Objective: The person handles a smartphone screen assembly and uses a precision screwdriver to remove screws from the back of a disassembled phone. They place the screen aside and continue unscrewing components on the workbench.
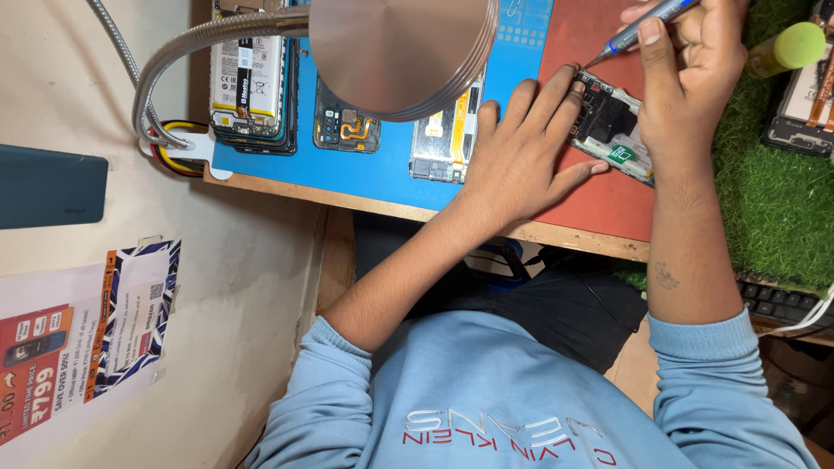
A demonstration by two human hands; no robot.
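Observation:
My left hand (pixel 521 152) lies palm down on the red mat (pixel 599 204), and its fingertips press the near end of an opened phone (pixel 612 130) with its inner boards bare. My right hand (pixel 686 78) grips a thin grey-blue screwdriver (pixel 647 19), whose tip touches the phone's upper left corner. The phone lies slanted across the mat between both hands.
A metal lamp head (pixel 400 52) on a gooseneck hangs over the blue mat (pixel 365 174), which carries several opened phones (pixel 252 78). Green turf (pixel 773 200) on the right holds a yellow-green bottle (pixel 790 48) and another opened phone (pixel 804 108). A black keyboard (pixel 782 304) sits by the wooden desk edge.

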